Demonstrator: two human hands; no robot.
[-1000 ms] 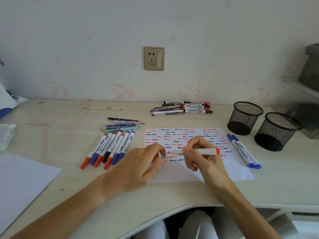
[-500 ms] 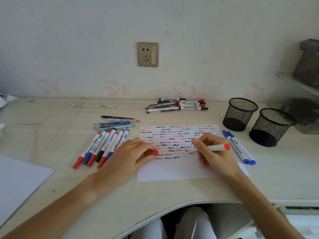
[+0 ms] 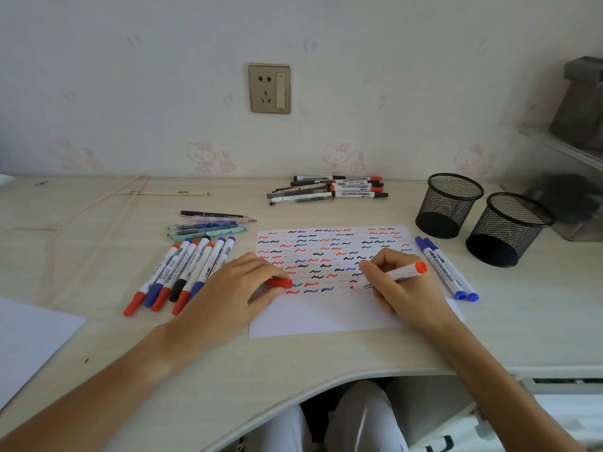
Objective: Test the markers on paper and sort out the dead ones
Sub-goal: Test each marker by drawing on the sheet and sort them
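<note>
In the head view, the right hand [image 3: 396,282] grips a red marker [image 3: 403,274] with its tip on the paper [image 3: 326,314] (near the last row of squiggles). The left hand [image 3: 235,288] pinches the red cap [image 3: 280,283] at the paper's left edge, on the table [image 3: 98,337].

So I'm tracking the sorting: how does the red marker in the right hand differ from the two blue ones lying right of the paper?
The red marker is gripped by the right hand, uncapped, tip at the paper; the two blue markers lie untouched on the desk. Its cap is held in the left hand; theirs are on. Its end is red, theirs blue. All share white barrels.
</note>
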